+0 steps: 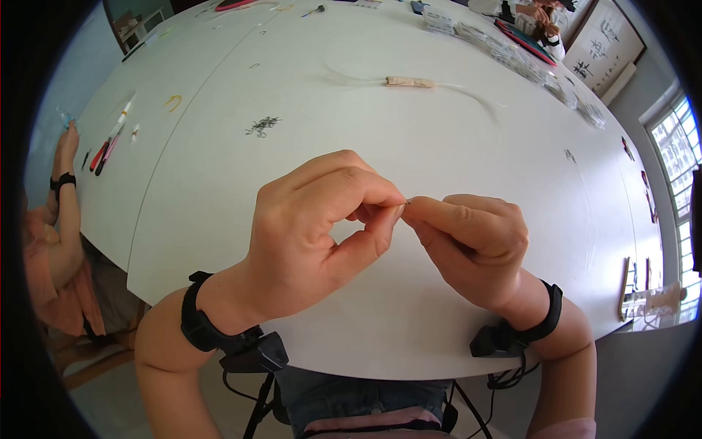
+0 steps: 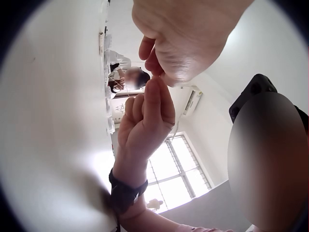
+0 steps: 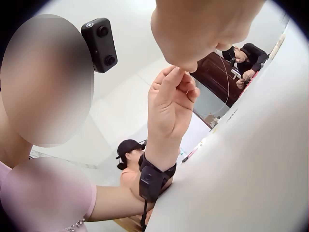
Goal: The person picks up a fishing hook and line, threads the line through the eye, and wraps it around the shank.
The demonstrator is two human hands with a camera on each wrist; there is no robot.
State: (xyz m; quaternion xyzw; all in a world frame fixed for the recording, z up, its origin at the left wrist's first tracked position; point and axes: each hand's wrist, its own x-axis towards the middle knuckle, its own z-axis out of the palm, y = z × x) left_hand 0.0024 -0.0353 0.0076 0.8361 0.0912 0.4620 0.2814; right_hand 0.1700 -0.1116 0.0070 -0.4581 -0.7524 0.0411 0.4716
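Smooth white table (image 1: 365, 132) (faint sheen), matt black left wrist strap (image 1: 196, 322)

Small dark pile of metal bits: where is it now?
Head view: the pile lies on the white table, left of centre, beyond the left hand, left of the beige bundle.

Left hand (image 1: 307, 234): raised in front of me, thumb and forefinger curled into a ring and pinched tip to tip, remaining fingers tucked behind, wrist bent slightly inward. Right hand (image 1: 472, 245): level with it, loosely fisted, forefinger and thumb reaching leftward so their tips touch the left hand's pinch; what, if anything, sits between the tips is too small to tell. Both my forearms (image 1: 164, 351) are bare and come up from below, converging toward the midline.
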